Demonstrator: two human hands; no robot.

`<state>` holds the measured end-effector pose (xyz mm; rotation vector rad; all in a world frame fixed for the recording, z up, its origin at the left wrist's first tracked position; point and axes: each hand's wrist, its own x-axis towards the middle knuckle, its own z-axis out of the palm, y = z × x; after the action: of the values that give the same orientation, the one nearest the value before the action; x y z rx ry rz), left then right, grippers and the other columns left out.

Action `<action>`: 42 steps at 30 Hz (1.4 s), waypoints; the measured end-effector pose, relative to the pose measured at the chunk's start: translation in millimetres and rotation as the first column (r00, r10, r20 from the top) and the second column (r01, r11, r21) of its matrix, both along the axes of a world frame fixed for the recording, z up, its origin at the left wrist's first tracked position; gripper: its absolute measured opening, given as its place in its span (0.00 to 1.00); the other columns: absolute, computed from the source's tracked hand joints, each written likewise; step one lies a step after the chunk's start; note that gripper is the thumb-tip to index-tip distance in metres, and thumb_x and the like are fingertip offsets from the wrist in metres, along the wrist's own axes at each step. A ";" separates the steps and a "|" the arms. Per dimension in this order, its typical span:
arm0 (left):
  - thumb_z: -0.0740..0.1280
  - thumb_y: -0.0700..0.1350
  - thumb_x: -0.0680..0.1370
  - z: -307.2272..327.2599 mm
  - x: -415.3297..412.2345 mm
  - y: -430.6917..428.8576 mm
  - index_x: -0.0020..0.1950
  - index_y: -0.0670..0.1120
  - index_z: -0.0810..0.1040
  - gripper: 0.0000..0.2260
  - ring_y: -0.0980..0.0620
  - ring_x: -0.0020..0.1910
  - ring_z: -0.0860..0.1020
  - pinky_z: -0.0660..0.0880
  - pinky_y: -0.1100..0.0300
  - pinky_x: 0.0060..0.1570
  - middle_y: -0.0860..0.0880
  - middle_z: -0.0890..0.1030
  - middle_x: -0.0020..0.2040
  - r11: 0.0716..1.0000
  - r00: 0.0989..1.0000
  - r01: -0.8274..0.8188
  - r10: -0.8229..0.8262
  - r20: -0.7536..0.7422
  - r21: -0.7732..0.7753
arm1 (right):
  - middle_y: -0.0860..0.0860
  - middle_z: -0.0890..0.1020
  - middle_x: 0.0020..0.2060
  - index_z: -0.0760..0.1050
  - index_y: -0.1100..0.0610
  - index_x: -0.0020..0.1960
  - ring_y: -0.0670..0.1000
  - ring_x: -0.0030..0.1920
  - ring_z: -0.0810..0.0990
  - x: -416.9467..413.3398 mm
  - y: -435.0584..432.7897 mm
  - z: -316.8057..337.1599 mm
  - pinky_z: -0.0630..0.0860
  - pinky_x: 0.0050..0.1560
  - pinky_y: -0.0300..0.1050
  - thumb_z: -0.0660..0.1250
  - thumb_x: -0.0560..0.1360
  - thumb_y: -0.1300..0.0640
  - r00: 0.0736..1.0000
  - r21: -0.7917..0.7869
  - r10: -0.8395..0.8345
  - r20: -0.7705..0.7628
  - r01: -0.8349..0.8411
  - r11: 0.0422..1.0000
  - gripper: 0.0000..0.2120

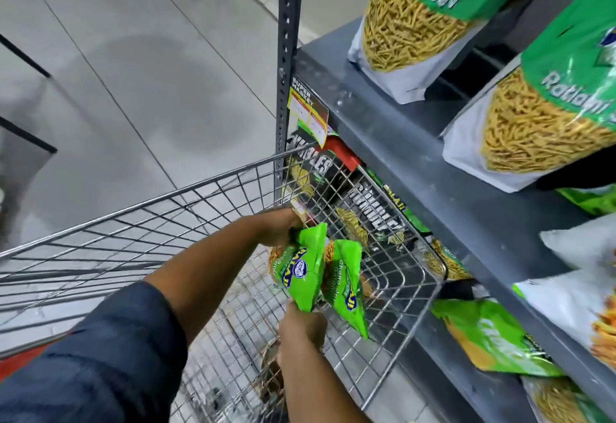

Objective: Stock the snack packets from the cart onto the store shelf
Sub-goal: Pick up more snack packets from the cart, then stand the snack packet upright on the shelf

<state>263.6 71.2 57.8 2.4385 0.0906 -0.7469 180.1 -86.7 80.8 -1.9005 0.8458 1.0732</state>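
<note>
Two green snack packets are held above the wire cart [383, 349]. My left hand [278, 227] grips the top of the left green packet [301, 272]. My right hand [301, 331] pinches the lower ends, and the second green packet [346, 284] hangs beside the first, touching it. Both packets sit inside the cart's right half, close to the grey store shelf [443, 172]. At the cart's bottom, under my right wrist, lies something brownish that I cannot make out.
Large Ratlami Sev bags [416, 26] [546, 122] stand on the upper shelf. Dark packets [366, 209] and green packets [493, 339] fill the lower shelf behind the cart's wire side. A perforated grey upright [287, 56] rises at the shelf corner. Tiled floor [133, 72] lies to the left.
</note>
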 end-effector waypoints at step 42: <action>0.68 0.43 0.75 268.0 35.8 -458.3 0.28 0.45 0.66 0.18 0.53 0.31 0.61 0.58 0.54 0.33 0.46 0.62 0.28 0.743 0.709 0.012 0.466 0.530 -0.669 | 0.52 0.77 0.39 0.71 0.50 0.40 0.50 0.43 0.74 128.1 -457.4 243.6 0.69 0.48 0.45 0.61 0.75 0.61 -0.009 0.448 -0.464 0.886 0.276 0.850 0.08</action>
<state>299.3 -387.1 325.8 1.8215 -0.1108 0.2615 308.1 -544.1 324.4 -1.5548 0.3253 -0.6272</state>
